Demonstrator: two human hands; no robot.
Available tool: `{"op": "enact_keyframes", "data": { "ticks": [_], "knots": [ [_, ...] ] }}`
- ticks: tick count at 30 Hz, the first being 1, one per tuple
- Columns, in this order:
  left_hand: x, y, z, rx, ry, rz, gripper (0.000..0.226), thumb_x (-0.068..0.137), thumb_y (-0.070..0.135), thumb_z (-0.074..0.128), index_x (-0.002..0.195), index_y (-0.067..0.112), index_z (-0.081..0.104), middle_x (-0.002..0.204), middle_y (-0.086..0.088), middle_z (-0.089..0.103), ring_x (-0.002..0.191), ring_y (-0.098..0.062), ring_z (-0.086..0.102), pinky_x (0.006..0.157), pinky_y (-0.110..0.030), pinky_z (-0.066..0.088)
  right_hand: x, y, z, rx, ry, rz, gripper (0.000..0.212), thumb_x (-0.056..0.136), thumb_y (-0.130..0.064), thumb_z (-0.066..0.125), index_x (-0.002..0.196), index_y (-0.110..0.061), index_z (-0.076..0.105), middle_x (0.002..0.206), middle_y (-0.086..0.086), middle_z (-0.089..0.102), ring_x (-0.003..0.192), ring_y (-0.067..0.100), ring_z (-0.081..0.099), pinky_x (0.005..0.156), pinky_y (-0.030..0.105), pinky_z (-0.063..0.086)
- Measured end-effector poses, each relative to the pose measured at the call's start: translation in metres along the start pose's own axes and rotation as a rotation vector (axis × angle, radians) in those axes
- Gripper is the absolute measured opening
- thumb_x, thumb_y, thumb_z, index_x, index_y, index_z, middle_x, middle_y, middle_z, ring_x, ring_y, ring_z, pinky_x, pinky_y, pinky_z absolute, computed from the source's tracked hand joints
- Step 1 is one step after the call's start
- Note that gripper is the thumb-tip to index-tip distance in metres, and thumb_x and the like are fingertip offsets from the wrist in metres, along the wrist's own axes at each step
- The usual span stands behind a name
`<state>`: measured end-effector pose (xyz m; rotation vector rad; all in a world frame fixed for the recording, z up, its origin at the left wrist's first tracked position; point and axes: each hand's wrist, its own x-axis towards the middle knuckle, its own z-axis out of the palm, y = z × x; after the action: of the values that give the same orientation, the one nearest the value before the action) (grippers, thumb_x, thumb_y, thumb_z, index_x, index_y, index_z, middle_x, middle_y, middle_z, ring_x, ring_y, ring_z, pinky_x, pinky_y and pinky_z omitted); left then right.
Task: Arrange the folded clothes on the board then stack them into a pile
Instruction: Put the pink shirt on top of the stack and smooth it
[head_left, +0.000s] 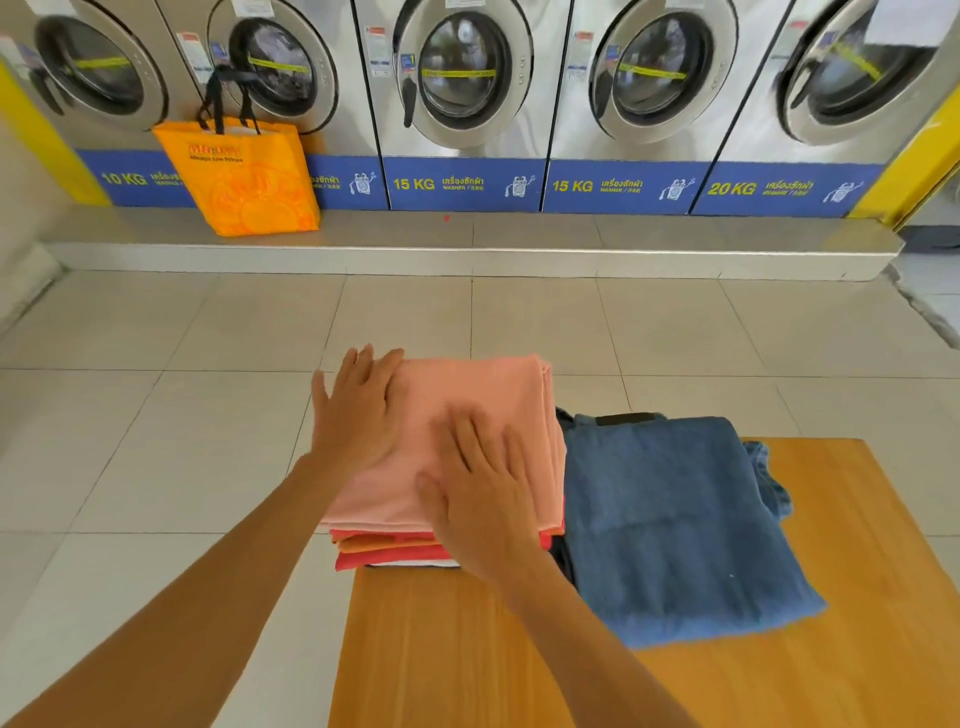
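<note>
A folded salmon-pink garment (483, 395) tops a pile of folded clothes at the far left corner of the wooden board (727, 675). Orange, red and white layers (384, 553) show under it at the pile's near edge. My left hand (358, 410) lies flat on the pink garment's left edge, fingers spread. On its near right part rests my right hand (483, 499), also flat with fingers apart. Neither hand grips anything. Right beside the pile lie folded blue jeans (675, 519), touching it.
Beyond the board is a tiled floor (156, 441), then a raised step with a row of front-loading washing machines (462, 78). An orange shopping bag (244, 171) stands on the step at the left. Bare board shows near me and at the right.
</note>
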<state>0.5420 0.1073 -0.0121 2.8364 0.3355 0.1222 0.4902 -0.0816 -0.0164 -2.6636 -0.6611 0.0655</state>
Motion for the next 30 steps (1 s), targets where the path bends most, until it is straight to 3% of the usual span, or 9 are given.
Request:
{"op": "enact_keyframes", "data": {
  "ticks": [3, 6, 9, 12, 14, 18, 20, 24, 30],
  "knots": [
    [0.014, -0.027, -0.008, -0.052, -0.140, -0.245, 0.056, 0.100, 0.047, 0.012, 0.141, 0.030, 0.047, 0.150, -0.006, 0.044, 0.146, -0.028, 0.026, 0.115, -0.066, 0.009, -0.006, 0.032, -0.005, -0.053, 0.056, 0.227, 0.070, 0.100, -0.055, 0.011, 0.160, -0.019, 0.001, 0.167, -0.004, -0.005, 0.154, 0.017, -0.008, 0.124, 0.052, -0.001],
    [0.016, -0.030, -0.016, -0.049, -0.034, -0.234, 0.051, 0.102, 0.040, 0.020, 0.146, 0.025, 0.041, 0.157, -0.009, 0.034, 0.150, -0.027, 0.018, 0.116, -0.065, 0.009, -0.007, 0.045, -0.014, -0.062, 0.098, 0.418, 0.067, 0.099, -0.045, 0.012, 0.159, -0.014, 0.006, 0.168, 0.002, 0.004, 0.155, 0.022, -0.004, 0.123, 0.055, -0.002],
    [-0.001, 0.002, -0.014, -0.056, 0.091, -0.107, 0.050, 0.105, 0.038, 0.023, 0.152, 0.023, 0.030, 0.165, -0.007, 0.014, 0.154, -0.024, 0.003, 0.119, -0.059, 0.003, 0.011, 0.027, -0.012, -0.082, 0.187, 0.223, 0.059, 0.102, -0.034, 0.019, 0.158, -0.015, 0.016, 0.167, 0.004, 0.004, 0.155, 0.023, 0.000, 0.122, 0.047, -0.011],
    [-0.033, 0.027, 0.011, 0.125, 0.038, 0.128, 0.062, 0.102, 0.047, 0.014, 0.158, 0.022, 0.010, 0.167, -0.006, -0.004, 0.153, -0.025, -0.008, 0.122, -0.056, 0.004, 0.030, 0.011, -0.007, -0.008, 0.056, -0.013, 0.059, 0.102, -0.039, 0.012, 0.158, -0.020, 0.012, 0.162, -0.004, -0.007, 0.152, 0.016, -0.009, 0.123, 0.044, -0.011],
    [-0.040, 0.017, 0.020, 0.137, 0.044, 0.119, 0.065, 0.099, 0.052, 0.000, 0.158, 0.025, 0.001, 0.166, -0.002, -0.009, 0.153, -0.023, -0.010, 0.122, -0.054, 0.006, 0.035, 0.022, -0.006, -0.032, -0.001, 0.086, 0.062, 0.103, -0.046, 0.013, 0.159, -0.022, 0.002, 0.164, -0.005, -0.010, 0.153, 0.013, -0.011, 0.124, 0.050, -0.006],
    [-0.036, -0.001, 0.017, -0.002, -0.002, -0.063, 0.060, 0.103, 0.048, 0.008, 0.158, 0.027, -0.003, 0.167, 0.003, -0.003, 0.154, -0.020, -0.004, 0.122, -0.055, 0.006, 0.047, 0.056, -0.019, 0.062, -0.072, 0.499, 0.068, 0.102, -0.051, 0.017, 0.159, -0.019, 0.000, 0.168, 0.003, -0.001, 0.154, 0.024, -0.006, 0.119, 0.062, -0.004],
    [-0.027, 0.004, 0.011, -0.032, -0.043, -0.098, 0.060, 0.103, 0.045, 0.009, 0.158, 0.022, 0.003, 0.167, 0.001, 0.004, 0.154, -0.020, 0.000, 0.122, -0.056, 0.007, 0.055, 0.053, -0.029, 0.027, -0.059, 0.485, 0.064, 0.102, -0.045, 0.019, 0.159, -0.017, 0.006, 0.168, 0.005, 0.000, 0.154, 0.026, -0.007, 0.119, 0.064, -0.002],
    [-0.026, 0.017, 0.013, 0.017, 0.027, -0.036, 0.059, 0.103, 0.041, 0.013, 0.158, 0.019, 0.008, 0.166, 0.002, 0.008, 0.154, -0.019, 0.003, 0.122, -0.054, 0.011, 0.059, 0.032, -0.025, -0.013, 0.001, 0.226, 0.060, 0.101, -0.046, 0.015, 0.158, -0.029, 0.007, 0.168, 0.003, 0.000, 0.154, 0.025, -0.006, 0.120, 0.061, 0.002],
    [-0.042, -0.001, 0.030, -0.127, -0.012, -0.148, 0.066, 0.098, 0.056, 0.004, 0.158, 0.027, 0.002, 0.167, 0.001, 0.006, 0.153, -0.026, 0.007, 0.119, -0.057, 0.022, 0.050, 0.035, 0.001, 0.003, 0.026, 0.344, 0.076, 0.097, -0.061, 0.013, 0.158, -0.016, 0.010, 0.166, -0.001, 0.008, 0.154, 0.019, -0.001, 0.120, 0.059, 0.010]
  ]
}}
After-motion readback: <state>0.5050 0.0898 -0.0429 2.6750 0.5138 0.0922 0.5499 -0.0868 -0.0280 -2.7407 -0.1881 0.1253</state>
